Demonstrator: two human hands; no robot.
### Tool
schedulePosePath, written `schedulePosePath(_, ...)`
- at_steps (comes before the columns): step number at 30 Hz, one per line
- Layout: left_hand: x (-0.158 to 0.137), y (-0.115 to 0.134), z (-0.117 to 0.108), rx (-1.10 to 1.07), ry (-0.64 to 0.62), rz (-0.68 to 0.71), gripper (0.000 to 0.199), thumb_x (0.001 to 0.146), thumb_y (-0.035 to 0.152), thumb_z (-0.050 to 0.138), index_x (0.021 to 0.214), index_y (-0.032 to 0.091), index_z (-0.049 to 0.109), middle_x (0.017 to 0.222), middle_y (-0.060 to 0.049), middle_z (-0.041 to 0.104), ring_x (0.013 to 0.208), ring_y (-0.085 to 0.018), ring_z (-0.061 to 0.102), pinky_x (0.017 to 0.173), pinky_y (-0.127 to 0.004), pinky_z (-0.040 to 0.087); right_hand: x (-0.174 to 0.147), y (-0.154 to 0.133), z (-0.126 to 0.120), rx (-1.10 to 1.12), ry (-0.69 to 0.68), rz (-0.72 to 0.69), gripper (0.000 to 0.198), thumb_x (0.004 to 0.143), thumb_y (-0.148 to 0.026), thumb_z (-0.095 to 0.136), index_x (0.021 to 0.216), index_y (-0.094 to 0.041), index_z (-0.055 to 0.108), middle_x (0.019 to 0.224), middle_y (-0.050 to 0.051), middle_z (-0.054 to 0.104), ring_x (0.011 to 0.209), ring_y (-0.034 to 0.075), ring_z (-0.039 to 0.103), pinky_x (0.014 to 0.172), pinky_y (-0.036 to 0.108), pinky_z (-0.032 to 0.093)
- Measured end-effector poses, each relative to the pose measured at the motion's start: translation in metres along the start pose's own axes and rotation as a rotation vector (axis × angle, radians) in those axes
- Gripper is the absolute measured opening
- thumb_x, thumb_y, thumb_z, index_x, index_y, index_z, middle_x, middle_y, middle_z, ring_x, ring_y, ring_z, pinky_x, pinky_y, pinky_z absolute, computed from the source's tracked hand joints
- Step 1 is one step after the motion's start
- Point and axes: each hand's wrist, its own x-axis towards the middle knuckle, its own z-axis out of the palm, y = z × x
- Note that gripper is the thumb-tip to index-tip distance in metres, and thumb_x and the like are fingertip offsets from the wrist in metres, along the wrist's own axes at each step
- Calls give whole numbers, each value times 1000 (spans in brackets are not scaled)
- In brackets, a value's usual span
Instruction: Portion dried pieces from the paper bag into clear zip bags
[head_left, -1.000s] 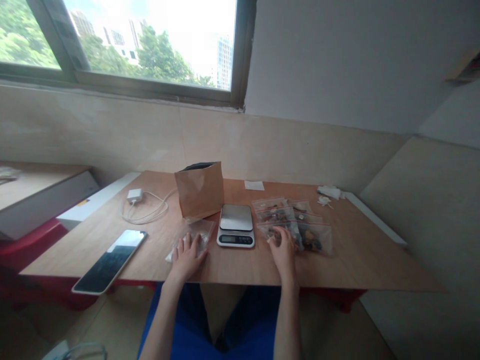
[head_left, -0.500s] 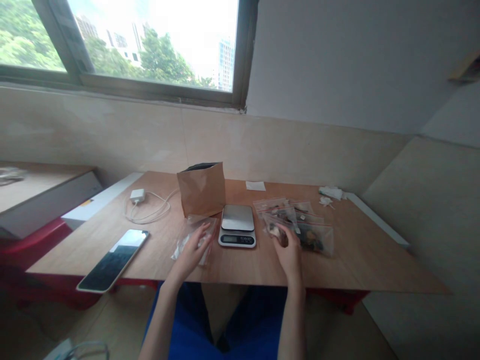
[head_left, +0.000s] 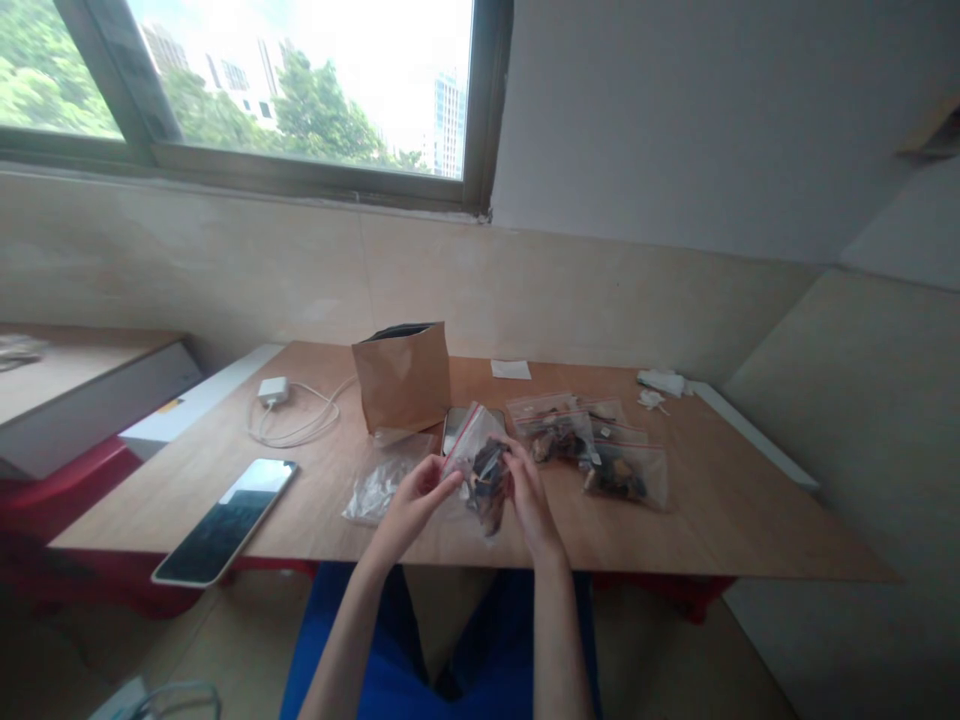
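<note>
Both hands hold a clear zip bag (head_left: 486, 478) with a red seal line and dark and tan pieces inside, raised in front of the kitchen scale (head_left: 452, 425). My left hand (head_left: 415, 505) pinches its sealed edge at the left. On the other side, my right hand (head_left: 527, 497) grips the filled part. The bag hides most of the scale. More filled zip bags (head_left: 625, 473) lie to the right. Under and beside my left forearm rest crumpled clear bags (head_left: 375, 480). A brown paper bag (head_left: 405, 380) stands upright with its top open behind the scale.
A phone (head_left: 226, 522) lies at the table's front left edge. Behind it are a white charger (head_left: 273, 391) and its coiled cable. A white paper slip (head_left: 511, 370) lies at the back, and crumpled white tissue (head_left: 664, 383) at the back right.
My right hand has lifted a filled zip bag from the group at the right and moved left with it. My left hand has left the clear bags and taken hold of its edge.
</note>
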Motion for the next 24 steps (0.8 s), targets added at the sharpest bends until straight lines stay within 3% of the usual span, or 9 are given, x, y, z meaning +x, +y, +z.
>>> schedulePosePath(3,1,1,-6,45,45,3,27,67,37,70,64,18,51,52,6,43,47,-7,38,45,-18,30,4,11,7,-103,156,-19,37,82,-41,46,112,-18,50,102,8,62,84,18,61,70,29,49)
schedulePosePath(6,1,2,-7,84,89,23,32,70,42,66,68,19,44,50,9,39,44,-6,35,44,-18,28,6,18,18,-221,271,-132,32,79,-38,53,104,-18,51,99,8,60,85,17,59,76,30,48)
schedulePosePath(11,1,0,0,121,194,101,28,75,44,59,73,20,44,58,7,46,50,-9,45,50,-21,37,-1,7,45,-201,-25,-173,18,85,-35,49,90,-20,57,90,4,62,83,15,59,74,27,48)
schedulePosePath(15,-2,1,3,177,196,139,27,81,47,50,76,20,50,69,3,51,65,-12,51,62,-23,42,-6,-4,56,-211,-26,-195,18,85,-36,52,91,-20,58,92,3,62,84,15,59,73,25,47)
schedulePosePath(19,-3,1,4,206,142,79,31,83,50,45,75,21,49,64,3,49,60,-13,49,57,-24,41,-5,-3,54,-174,-61,-173,17,83,-35,53,85,-19,58,84,2,62,75,14,60,67,23,48)
schedulePosePath(24,-1,-2,2,292,137,139,28,83,44,46,69,20,45,62,4,45,57,-11,45,55,-22,37,-4,0,50,-205,-87,-176,19,85,-33,50,79,-19,61,78,1,64,72,14,60,66,23,47)
